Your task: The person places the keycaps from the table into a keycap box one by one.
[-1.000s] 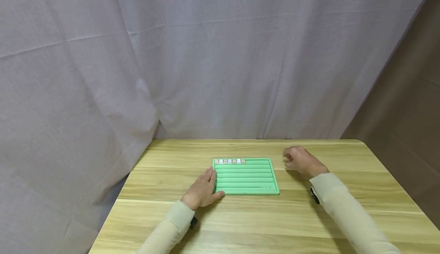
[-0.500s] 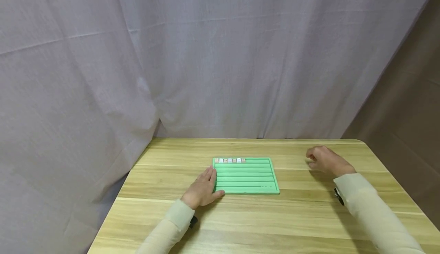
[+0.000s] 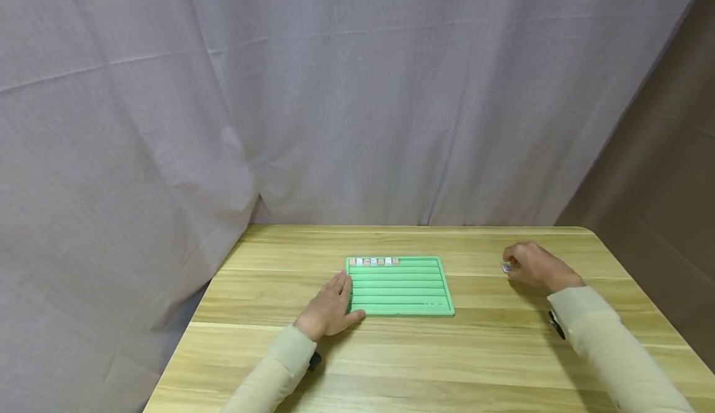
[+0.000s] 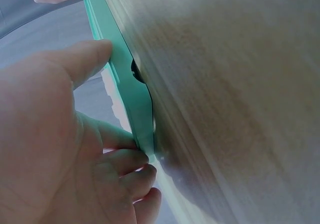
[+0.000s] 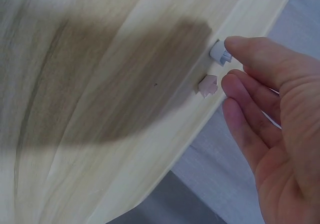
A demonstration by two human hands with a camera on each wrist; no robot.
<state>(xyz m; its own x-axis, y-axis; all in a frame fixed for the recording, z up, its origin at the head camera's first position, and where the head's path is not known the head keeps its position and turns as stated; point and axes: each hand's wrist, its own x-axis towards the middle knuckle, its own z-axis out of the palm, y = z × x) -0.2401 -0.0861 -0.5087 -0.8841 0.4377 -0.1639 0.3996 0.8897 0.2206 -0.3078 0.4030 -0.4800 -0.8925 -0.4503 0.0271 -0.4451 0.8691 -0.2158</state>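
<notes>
A flat green tray (image 3: 402, 284) with long raised ridges lies on the wooden table. Along its far ridge, starting from the left corner, sits a row of several small white and beige blocks (image 3: 373, 262). My left hand (image 3: 328, 310) rests against the tray's near-left corner, fingers straight along the left side and thumb on the front edge. To the right of the tray, my right hand (image 3: 533, 266) is low over the table with fingers bent. In the right wrist view, its thumb tip overlaps a small white block (image 5: 218, 52), with a pinkish block (image 5: 208, 85) close to the fingertips.
The table (image 3: 424, 363) has its far edge against a grey curtain (image 3: 357, 121). A brown curtain (image 3: 659, 183) hangs beyond the right side. Both sleeves are cream, with dark wrist devices.
My right hand has moved right, away from the tray, then dropped a little toward the table; a small white block now shows at its fingertips. The left hand and tray stay put.
</notes>
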